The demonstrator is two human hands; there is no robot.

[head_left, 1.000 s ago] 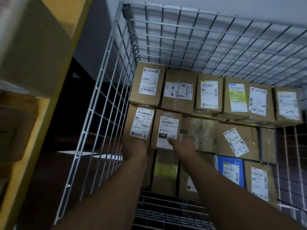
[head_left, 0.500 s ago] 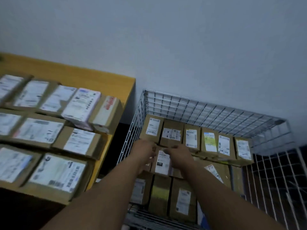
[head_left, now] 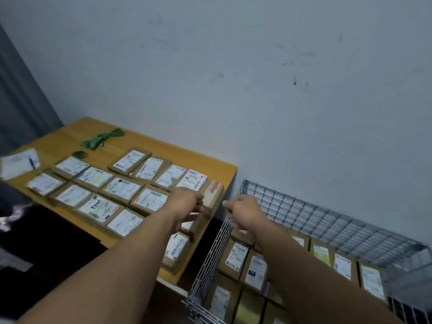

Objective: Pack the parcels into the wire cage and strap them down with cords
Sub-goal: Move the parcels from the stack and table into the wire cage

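Observation:
Several brown cardboard parcels with white labels (head_left: 121,188) lie in rows on the wooden table (head_left: 70,134). More parcels (head_left: 236,256) stand packed inside the wire cage (head_left: 327,220) at the right. My left hand (head_left: 187,202) hovers over the table's right corner, its loosely curled fingers next to a parcel with a red-marked label (head_left: 214,191). My right hand (head_left: 243,211) is above the cage's left wall, fingers loosely curled, holding nothing. A bundle of green cords (head_left: 102,137) lies at the back of the table.
A sheet of paper with a pen (head_left: 18,163) lies at the table's left end, and a small green item (head_left: 79,154) sits near the cords. A grey wall rises behind the table and cage. Dark floor shows between them.
Both hands have come up out of the cage and moved left toward the table's corner. The view has swung up and left, so the table's parcels and cords now show.

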